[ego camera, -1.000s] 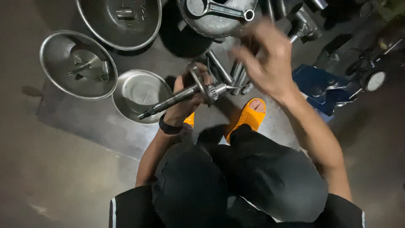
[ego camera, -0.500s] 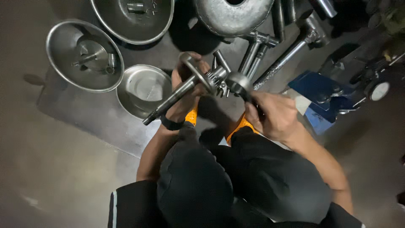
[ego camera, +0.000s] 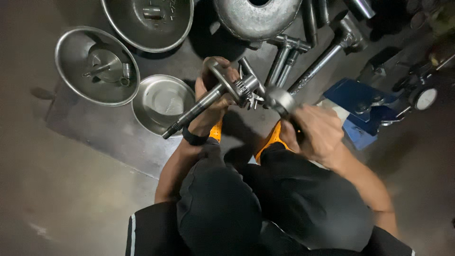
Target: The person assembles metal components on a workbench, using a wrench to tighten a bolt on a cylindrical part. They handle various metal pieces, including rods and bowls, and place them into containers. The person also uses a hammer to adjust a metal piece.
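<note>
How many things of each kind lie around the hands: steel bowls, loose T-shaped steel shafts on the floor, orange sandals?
Steel bowls: 3
Loose T-shaped steel shafts: 2
Orange sandals: 2
Total: 7

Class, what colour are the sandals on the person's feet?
Orange sandals, clearest in the head view, below the hands.

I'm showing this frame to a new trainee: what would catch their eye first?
Centre frame, the left hand grips a long steel shaft with a toothed end, while the right hand holds a round-headed metal tool against it. Shiny steel bowls lie on the floor at upper left, and a blue block sits at right.
</note>
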